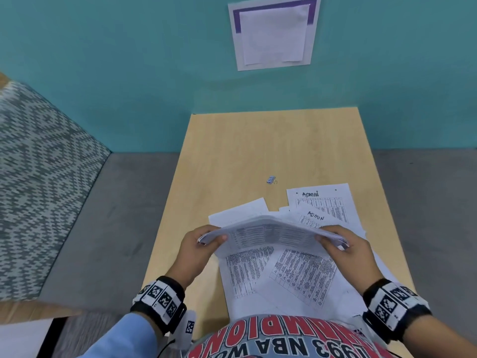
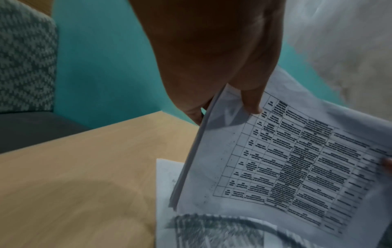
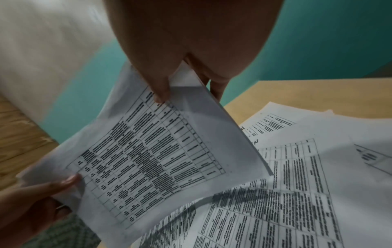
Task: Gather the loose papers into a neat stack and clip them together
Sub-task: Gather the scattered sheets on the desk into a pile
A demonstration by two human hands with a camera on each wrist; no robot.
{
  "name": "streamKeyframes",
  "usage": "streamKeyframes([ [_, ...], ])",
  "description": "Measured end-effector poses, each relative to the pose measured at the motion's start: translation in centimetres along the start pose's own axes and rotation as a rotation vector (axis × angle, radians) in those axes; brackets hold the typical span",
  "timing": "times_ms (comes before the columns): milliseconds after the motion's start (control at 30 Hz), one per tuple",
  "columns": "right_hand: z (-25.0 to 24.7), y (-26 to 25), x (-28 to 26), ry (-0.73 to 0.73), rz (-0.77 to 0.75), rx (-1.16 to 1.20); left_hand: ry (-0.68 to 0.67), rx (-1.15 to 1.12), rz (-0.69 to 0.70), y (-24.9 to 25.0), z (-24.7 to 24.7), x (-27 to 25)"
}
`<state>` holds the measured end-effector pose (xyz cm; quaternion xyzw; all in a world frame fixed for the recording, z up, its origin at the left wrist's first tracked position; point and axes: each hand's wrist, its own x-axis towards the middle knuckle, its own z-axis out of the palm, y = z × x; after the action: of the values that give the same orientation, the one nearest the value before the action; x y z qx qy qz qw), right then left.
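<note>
A thin bundle of printed sheets [image 1: 271,235] is held up above the wooden table [image 1: 232,164], bowed in the middle. My left hand [image 1: 204,241] pinches its left edge, thumb on top, and my right hand [image 1: 340,245] pinches its right edge the same way. The left wrist view shows the bundle [image 2: 297,159] with its table print and my left hand [image 2: 244,100] on its corner. The right wrist view shows the bundle [image 3: 159,151] under my right hand [image 3: 167,90]. Loose sheets [image 1: 296,275] lie spread beneath. A small binder clip [image 1: 271,180] lies farther back on the table.
Two sheets marked ADMIN [image 1: 320,202] lie at the back right of the spread. A teal wall [image 1: 154,73] stands behind the table, with a paper notice [image 1: 273,34] on it. A patterned cushioned seat [image 1: 38,177] stands at the left. Grey floor flanks the table.
</note>
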<state>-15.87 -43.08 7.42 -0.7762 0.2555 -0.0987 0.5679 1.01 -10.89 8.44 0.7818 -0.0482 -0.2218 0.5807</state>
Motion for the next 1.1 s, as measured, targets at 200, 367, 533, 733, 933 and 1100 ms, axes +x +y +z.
streamKeyframes([
  [200,-0.7,0.7,-0.4,-0.084,0.004,0.029,-0.092,0.031,-0.036,-0.3,-0.2,-0.8],
  [367,-0.5,0.7,0.3,-0.12,0.023,0.007,0.003,0.067,0.019,0.1,-0.1,-0.8],
  [533,-0.4,1.0,0.9,-0.154,0.068,0.007,-0.028,0.485,0.225,2.0,0.9,-0.6],
  [733,-0.1,0.2,0.5,-0.165,-0.061,-0.115,-0.261,1.161,0.354,5.2,6.5,0.1],
  [933,-1.9,-6.6,-0.1,-0.243,-0.366,-0.171,-0.318,0.912,0.204,6.6,7.8,1.4],
  [1100,-6.2,-8.3,1.4,-0.089,-0.212,-0.084,-0.366,0.393,0.159,7.0,5.8,1.3],
])
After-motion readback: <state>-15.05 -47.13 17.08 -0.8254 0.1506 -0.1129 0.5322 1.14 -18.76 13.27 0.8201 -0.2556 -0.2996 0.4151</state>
